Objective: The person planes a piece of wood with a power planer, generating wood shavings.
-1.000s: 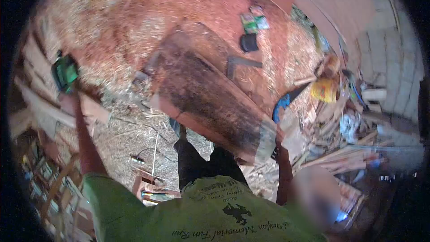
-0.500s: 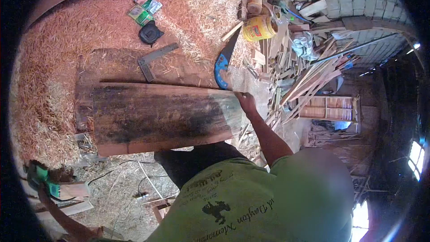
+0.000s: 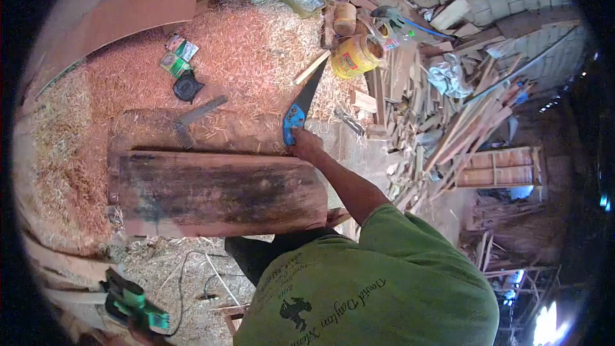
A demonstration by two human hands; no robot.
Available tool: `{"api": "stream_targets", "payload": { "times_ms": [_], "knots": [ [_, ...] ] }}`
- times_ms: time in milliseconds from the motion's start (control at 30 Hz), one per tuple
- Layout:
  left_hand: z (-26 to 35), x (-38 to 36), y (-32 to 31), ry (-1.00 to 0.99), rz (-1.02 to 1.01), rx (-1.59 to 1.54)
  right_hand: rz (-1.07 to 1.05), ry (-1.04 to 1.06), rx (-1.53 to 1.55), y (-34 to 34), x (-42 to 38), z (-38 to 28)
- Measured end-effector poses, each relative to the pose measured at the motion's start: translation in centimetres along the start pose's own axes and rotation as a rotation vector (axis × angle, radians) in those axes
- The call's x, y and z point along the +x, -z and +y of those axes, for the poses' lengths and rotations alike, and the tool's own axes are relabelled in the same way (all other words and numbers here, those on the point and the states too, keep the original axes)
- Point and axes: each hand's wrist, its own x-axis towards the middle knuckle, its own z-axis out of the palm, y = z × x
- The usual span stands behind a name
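Observation:
A wide, dark-stained wooden board [image 3: 221, 193] lies in front of my body. Just past its far right corner, my right hand [image 3: 306, 145] is closed at the blue handle of a handsaw [image 3: 295, 117], whose dark blade points away from me. Down at the lower left, my left hand [image 3: 139, 332] holds a green power planer [image 3: 131, 302]; its fingers are partly dark and blurred. Beyond the board are a metal square [image 3: 200, 112], a black tape measure [image 3: 187, 86] and a small green packet [image 3: 174, 64].
Wood shavings [image 3: 250, 45] cover the ground. A yellow container [image 3: 354, 57] and a brown jar [image 3: 344, 18] stand past the saw tip. Scrap wood [image 3: 442, 115] is heaped at the right. A dark cord [image 3: 181, 282] runs near the planer.
My right hand has left the board's corner and closed at the saw handle. My left hand and the planer have moved right and nearer my body. The view has shifted.

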Motion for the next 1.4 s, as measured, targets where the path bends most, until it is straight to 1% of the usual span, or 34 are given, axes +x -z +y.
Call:
{"api": "stream_targets", "payload": {
  "times_ms": [133, 233, 300, 333, 367, 433, 500, 533, 567, 600, 633, 667, 733, 767, 800, 833, 867, 900, 933, 967, 1033, 1067, 1133, 1200, 1233, 1300, 1333, 1400],
  "knots": [
    [1.9, -18.4, 0.4, 0.015, 0.019, -0.134, 0.016, 0.06, 0.056, 1.1, -1.8, 2.1],
    [3.1, -29.0, -1.0, -0.019, 0.018, -0.241, 0.062, 0.226, -0.044, 0.6, -2.3, 5.2],
    [7.9, -35.5, -3.6, 0.205, -0.014, -0.466, 0.176, 0.301, 0.063, 1.0, -3.3, 6.6],
    [11.4, -39.1, -5.3, 0.16, 0.005, -0.54, 0.228, 0.333, 0.118, 1.3, -4.2, 7.1],
    [15.8, -43.1, -8.4, 0.113, 0.021, -0.617, 0.241, 0.397, 0.134, 2.0, -5.3, 7.5],
    [19.7, -48.2, -11.6, 0.159, -0.037, -0.581, 0.264, 0.519, 0.155, 3.4, -7.7, 8.8],
    [25.0, -52.9, -15.1, 0.177, -0.115, -0.497, 0.282, 0.523, 0.235, 2.0, -8.3, 10.9],
    [25.6, -54.2, -16.8, 0.196, -0.09, -0.519, 0.288, 0.529, 0.273, 0.9, -8.3, 11.7],
    [26.2, -55.2, -18.5, 0.219, -0.058, -0.548, 0.328, 0.547, 0.205, 0.2, -7.9, 13.0],
    [29.2, -57.5, -20.4, 0.198, -0.1, -0.62, 0.367, 0.576, 0.134, -0.7, -6.6, 14.9],
    [32.2, -59.5, -22.2, 0.178, -0.133, -0.696, 0.326, 0.545, 0.09, -1.2, -4.9, 17.0],
    [32.4, -60.0, -23.6, 0.174, -0.15, -0.658, 0.287, 0.519, 0.041, -1.5, -3.2, 18.8],
    [32.2, -60.7, -27.1, 0.168, -0.167, -0.65, 0.366, 0.531, -0.022, 2.3, -3.3, 20.8],
    [32.7, -61.5, -29.2, 0.165, -0.174, -0.681, 0.503, 0.608, 0.05, 4.3, -5.0, 20.8],
    [33.1, -62.1, -31.1, 0.11, -0.159, -0.661, 0.627, 0.682, 0.121, 5.0, -7.0, 21.3],
    [33.6, -63.0, -33.0, 0.062, -0.147, -0.64, 0.573, 0.833, 0.27, 3.1, -6.9, 21.5],
    [35.5, -64.2, -34.3, 0.093, -0.185, -0.725, 0.505, 0.976, 0.418, 1.0, -6.5, 21.9],
    [37.2, -65.4, -35.2, 0.118, -0.221, -0.813, 0.2, 0.898, 0.523, 3.1, -10.0, 20.9],
    [35.8, -65.7, -37.9, 0.079, -0.222, -0.79, -0.1, 0.796, 0.61, 6.3, -14.7, 18.8],
    [34.0, -65.6, -40.5, 0.039, -0.228, -0.76, -0.056, 0.782, 0.552, 6.9, -17.0, 17.6],
    [33.0, -67.0, -42.7, -0.01, -0.235, -0.486, 0.042, 0.742, 0.444, 7.1, -19.5, 16.4],
    [32.4, -67.8, -43.5, -0.031, -0.249, -0.342, 0.028, 0.724, 0.464, 6.4, -19.2, 16.6],
    [32.0, -68.5, -44.0, -0.08, -0.281, -0.36, 0.007, 0.681, 0.516, 5.7, -18.3, 16.3],
    [32.1, -68.5, -43.3, -0.101, -0.291, -0.329, -0.182, 0.665, 0.604, 4.9, -19.3, 15.6],
    [32.0, -68.3, -42.7, -0.135, -0.341, -0.349, -0.28, 0.646, 0.646, 4.4, -20.2, 15.3],
    [31.6, -67.3, -41.5, -0.207, -0.442, -0.399, -0.221, 0.677, 0.604, 0.7, -19.0, 14.9],
    [32.1, -66.8, -39.7, -0.332, -0.452, -0.331, -0.188, 0.69, 0.582, -0.9, -18.3, 14.8],
    [28.8, -64.1, -38.7, -0.334, -0.68, -0.345, -0.167, 0.694, 0.72, -2.5, -17.7, 14.1]
  ]
}}
